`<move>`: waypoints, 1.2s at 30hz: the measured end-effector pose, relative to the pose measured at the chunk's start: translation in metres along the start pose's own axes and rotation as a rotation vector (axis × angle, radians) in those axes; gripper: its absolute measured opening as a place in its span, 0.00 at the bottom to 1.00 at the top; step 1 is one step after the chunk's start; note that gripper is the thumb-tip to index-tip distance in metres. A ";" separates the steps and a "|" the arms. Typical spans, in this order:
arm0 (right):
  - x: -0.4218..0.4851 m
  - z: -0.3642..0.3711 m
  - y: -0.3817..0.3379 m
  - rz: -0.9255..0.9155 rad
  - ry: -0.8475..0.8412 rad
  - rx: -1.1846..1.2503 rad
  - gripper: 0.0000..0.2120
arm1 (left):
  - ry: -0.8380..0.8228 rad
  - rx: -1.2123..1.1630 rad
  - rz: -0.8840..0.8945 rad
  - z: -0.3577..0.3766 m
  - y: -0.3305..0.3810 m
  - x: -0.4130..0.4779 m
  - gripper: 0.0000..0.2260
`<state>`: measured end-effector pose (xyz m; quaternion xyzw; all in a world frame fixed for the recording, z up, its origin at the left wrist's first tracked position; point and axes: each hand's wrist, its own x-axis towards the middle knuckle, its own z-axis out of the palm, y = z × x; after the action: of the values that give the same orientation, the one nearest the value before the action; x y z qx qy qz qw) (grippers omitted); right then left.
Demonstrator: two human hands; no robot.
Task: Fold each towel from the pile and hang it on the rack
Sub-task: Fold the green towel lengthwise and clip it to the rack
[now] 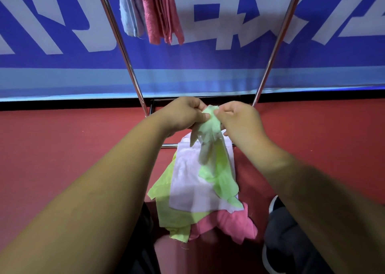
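Far left: bare red floor (62, 138) and a blue banner (208, 61) behind.

Further in, hanging from the rack (125, 51): a pale blue towel (129, 13) and a deep pink towel (160, 13), both folded and draped side by side. Probably finished pieces, kept to the left end to leave room for more. Top bar cut off above the frame, so no telling how they sit on it.

Left hand (183, 115): closed on the upper edge of the green towel (220, 169), pinching the cloth between thumb and fingers. Held up in front of the rack's lower bar (168, 145), with the rest of the towel dangling, twisted and bunched, toward the pile. Likely hunting along the edge for corners, to spread it flat before folding.

Right hand (237, 119), just beside the left: likewise closed in a pinch on the same top edge, fingertips almost meeting the left's. Fingers behind the cloth hidden.

Below the hands, the pile on the floor: white towel (187, 186) on top, lime towel (173, 217) beneath, bright pink towel (229, 223) at the near end. Hard to tell whether the held towel's lower end rests on the pile or hangs free of it. Anything deeper in the pile hidden.

Right: a dark shoe (275, 203), mostly covered by the right forearm.
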<state>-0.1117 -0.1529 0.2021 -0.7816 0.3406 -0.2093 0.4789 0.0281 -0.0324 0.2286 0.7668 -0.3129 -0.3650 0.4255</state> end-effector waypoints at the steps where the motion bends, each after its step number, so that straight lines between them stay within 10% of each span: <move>1: -0.001 0.001 0.000 0.016 -0.001 0.029 0.05 | -0.014 -0.011 -0.003 0.001 0.001 0.000 0.04; 13: 0.004 0.002 0.007 0.104 0.074 0.054 0.04 | -0.186 -0.050 0.010 0.005 0.000 0.003 0.17; 23: 0.023 -0.024 0.005 0.177 0.241 0.239 0.03 | -0.103 0.272 -0.182 0.001 -0.018 0.004 0.08; 36: 0.023 -0.032 0.012 0.108 0.242 0.175 0.09 | 0.106 -0.272 -0.254 0.003 -0.006 0.008 0.11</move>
<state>-0.1211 -0.1931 0.2060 -0.6864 0.4180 -0.3047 0.5112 0.0307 -0.0369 0.2198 0.7538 -0.1384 -0.4138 0.4914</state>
